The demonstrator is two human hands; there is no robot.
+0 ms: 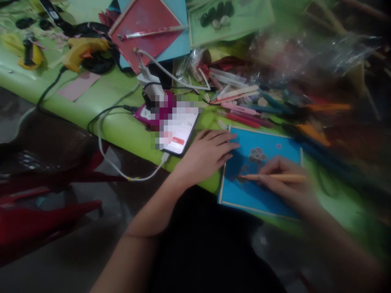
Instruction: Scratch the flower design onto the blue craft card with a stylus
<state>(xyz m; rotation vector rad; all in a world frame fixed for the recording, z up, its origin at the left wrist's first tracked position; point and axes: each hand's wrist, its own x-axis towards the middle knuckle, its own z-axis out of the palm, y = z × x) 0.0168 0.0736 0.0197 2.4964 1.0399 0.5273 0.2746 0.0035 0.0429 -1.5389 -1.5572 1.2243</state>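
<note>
A blue sheet (pixel 275 197) edged with pale sticks lies at the near side of the green table, with a drawn flower (pixel 257 154) and smaller shapes on it. My right hand (pixel 279 175) grips an orange pen (pixel 293 178), its tip at a shape on the lower left of the sheet. My left hand (pixel 210 150) lies flat with fingers stretched over the sheet's upper left edge. Close beside it, to the left, is a phone (pixel 183 132) with a lit, partly pixelated screen and a white cable plugged in.
A purple power strip (pixel 143 116) with a white charger (pixel 152 83) stands behind the phone. Pens and sticks (pixel 241 93) crowd the table beyond the sheet. Yellow glue guns (pixel 77 55) lie at far left. A red panel (pixel 149 32) rests at the back. Red chairs (pixel 45 215) stand left.
</note>
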